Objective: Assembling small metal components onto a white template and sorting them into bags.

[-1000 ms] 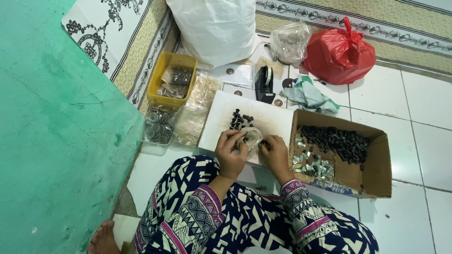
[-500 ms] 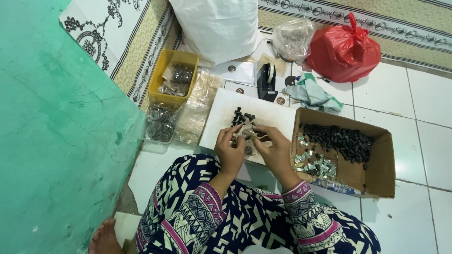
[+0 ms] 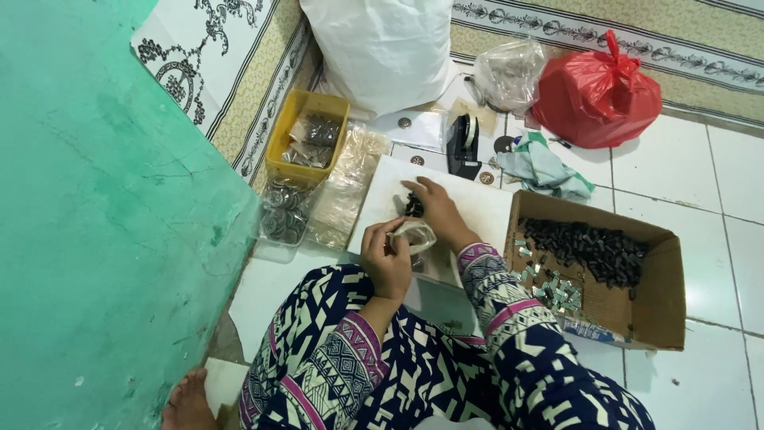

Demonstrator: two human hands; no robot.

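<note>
I sit on a tiled floor with a white board (image 3: 477, 209) before my knees. My left hand (image 3: 387, 261) grips a small clear plastic bag (image 3: 415, 236) and keeps its mouth apart. My right hand (image 3: 435, 209) reaches forward onto the board, its fingers resting on a little heap of small dark pieces (image 3: 414, 207). Whether those fingers pinch any piece is hidden. Patterned blue, white and pink sleeves cover both forearms.
A cardboard box (image 3: 660, 302) at right holds dark pieces and small shiny packets. A yellow tray (image 3: 280, 147), clear bags (image 3: 346, 187) and a clear tub (image 3: 280, 219) lie left. Behind are a tape dispenser (image 3: 463, 143), red bag (image 3: 597, 99), white sack (image 3: 382, 48). Green wall at left.
My right hand has left the clear bag and reached forward to the heap of dark pieces on the board. My left hand still holds the bag.
</note>
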